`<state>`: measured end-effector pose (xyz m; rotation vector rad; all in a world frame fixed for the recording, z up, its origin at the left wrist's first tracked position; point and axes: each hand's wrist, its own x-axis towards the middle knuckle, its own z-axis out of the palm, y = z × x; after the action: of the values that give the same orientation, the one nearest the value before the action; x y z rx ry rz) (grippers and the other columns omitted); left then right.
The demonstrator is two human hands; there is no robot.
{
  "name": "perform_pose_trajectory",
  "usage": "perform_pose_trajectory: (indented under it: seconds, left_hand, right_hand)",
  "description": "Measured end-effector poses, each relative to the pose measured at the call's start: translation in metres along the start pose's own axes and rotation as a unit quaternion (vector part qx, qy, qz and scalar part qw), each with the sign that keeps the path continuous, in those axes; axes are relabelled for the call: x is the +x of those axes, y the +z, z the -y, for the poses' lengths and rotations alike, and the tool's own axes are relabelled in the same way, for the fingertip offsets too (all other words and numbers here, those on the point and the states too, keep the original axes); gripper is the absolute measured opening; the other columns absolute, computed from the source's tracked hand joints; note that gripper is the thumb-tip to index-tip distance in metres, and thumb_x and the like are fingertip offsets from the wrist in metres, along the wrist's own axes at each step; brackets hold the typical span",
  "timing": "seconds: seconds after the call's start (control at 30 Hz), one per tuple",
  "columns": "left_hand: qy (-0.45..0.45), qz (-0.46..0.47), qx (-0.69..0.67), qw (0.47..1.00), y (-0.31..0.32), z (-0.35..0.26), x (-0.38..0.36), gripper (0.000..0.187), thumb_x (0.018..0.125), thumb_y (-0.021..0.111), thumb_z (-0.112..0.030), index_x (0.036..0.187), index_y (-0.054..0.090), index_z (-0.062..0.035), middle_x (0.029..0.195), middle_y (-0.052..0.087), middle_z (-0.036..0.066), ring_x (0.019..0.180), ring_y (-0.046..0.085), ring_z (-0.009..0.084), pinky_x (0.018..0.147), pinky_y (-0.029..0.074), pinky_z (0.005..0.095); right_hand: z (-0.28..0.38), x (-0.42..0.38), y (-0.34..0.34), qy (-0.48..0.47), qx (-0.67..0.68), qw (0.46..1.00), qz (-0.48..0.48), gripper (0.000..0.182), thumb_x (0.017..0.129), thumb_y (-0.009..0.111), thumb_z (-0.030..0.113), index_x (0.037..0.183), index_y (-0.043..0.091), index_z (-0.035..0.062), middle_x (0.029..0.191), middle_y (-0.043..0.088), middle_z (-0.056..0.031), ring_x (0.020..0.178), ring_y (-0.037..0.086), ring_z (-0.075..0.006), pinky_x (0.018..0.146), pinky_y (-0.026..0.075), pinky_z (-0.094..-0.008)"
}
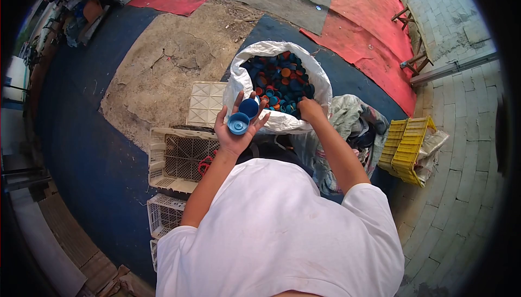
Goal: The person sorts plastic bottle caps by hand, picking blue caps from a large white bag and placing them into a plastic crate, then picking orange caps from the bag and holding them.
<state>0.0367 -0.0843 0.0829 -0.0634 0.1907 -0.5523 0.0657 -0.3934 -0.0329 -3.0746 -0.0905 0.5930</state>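
My left hand [234, 134] is turned palm up with its fingers spread and curved, and it carries two blue plastic caps. The lighter blue cap [239, 124] lies on the palm with its hollow side up, and the darker blue cap [248, 108] rests against the fingers. My right hand [311, 111] reaches over the near right rim of a white woven sack [320, 71]. Its fingers curl down at the loose caps, and their tips are hidden. Inside the sack is a heap of blue, teal and orange plastic caps [285, 80].
Cream plastic crates [157, 158] stand at my left, one with red pieces inside. A stuffed grey-white sack [347, 112] sits at my right. Farther right are yellow crates [404, 142] beside a block wall [456, 150]. Blue and red sheets [369, 52] cover parts of the floor.
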Motion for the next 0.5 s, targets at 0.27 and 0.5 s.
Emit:
perform_pose_trajectory:
  seconds: [0.27, 0.5]
  left_hand:
    - [0.003, -0.009, -0.012, 1.0, -0.001, 0.001, -0.008, 0.061, 0.096, 0.055, -0.041, 0.15, 0.048, -0.0137, 0.158, 0.043, 0.014, 0.148, 0.035, 0.0427, 0.121, 0.027, 0.0642]
    - [0.001, -0.006, -0.022, 1.0, -0.006, 0.005, -0.011, 0.059, 0.096, 0.054, -0.041, 0.147, 0.051, -0.012, 0.156, 0.045, 0.015, 0.147, 0.036, 0.044, 0.12, 0.028, 0.0651]
  right_hand:
    - [0.015, -0.008, -0.022, 0.014, -0.022, 1.0, 0.004, 0.023, 0.077, 0.073, 0.005, 0.099, 0.079, 0.0041, 0.12, 0.065, -0.0166, 0.112, 0.068, -0.0373, 0.087, 0.06, -0.0462]
    - [0.017, -0.002, 0.002, 0.012, -0.107, 0.993, -0.054, 0.023, 0.073, 0.078, 0.011, 0.095, 0.08, 0.0083, 0.112, 0.068, -0.0158, 0.1, 0.069, -0.0358, 0.081, 0.061, -0.0446]
